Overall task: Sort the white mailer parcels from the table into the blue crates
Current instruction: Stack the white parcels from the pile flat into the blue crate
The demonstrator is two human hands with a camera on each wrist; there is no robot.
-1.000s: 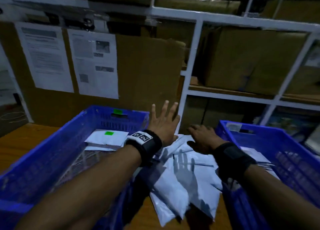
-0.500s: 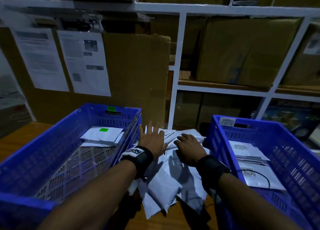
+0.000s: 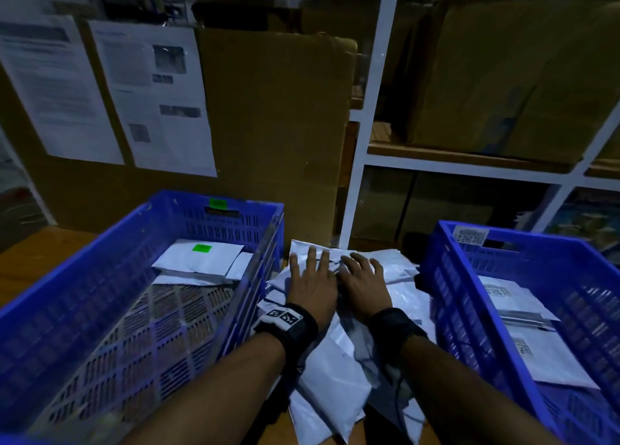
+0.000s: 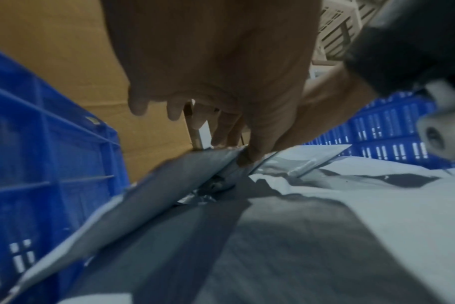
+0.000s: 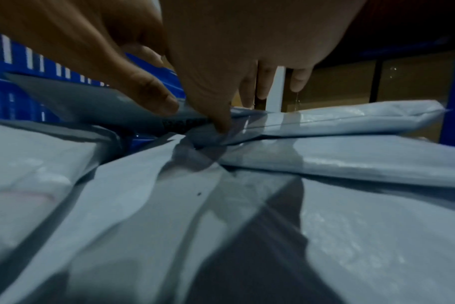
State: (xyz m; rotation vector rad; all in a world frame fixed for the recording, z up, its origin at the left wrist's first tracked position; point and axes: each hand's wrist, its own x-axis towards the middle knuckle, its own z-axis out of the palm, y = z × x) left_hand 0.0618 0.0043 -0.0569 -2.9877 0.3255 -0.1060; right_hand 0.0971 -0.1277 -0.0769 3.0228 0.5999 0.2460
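Note:
A pile of white mailers [image 3: 339, 360] lies on the table between two blue crates. My left hand [image 3: 312, 270] lies on the pile's far end with straight fingers on top of a mailer [image 4: 174, 181]. Its thumb [image 4: 249, 154] sits at that mailer's raised edge and pinches it. My right hand [image 3: 360, 273] is right beside it, fingers curled over another mailer [image 5: 338, 121], thumb [image 5: 221, 121] pressed into its corner. The left crate [image 3: 110, 270] holds a mailer with a green sticker [image 3: 201, 260]. The right crate [image 3: 446, 277] holds several labelled mailers [image 3: 516, 300].
A tall cardboard sheet [image 3: 278, 136] with printed papers [image 3: 154, 96] stands behind the left crate. A white shelf frame [image 3: 365, 163] with cardboard boxes [image 3: 503, 75] rises behind the pile. Wooden tabletop [image 3: 30, 260] shows at the left.
My left hand came down from a raised, spread pose onto the far end of the pile. Both hands moved close together and now take hold of mailers.

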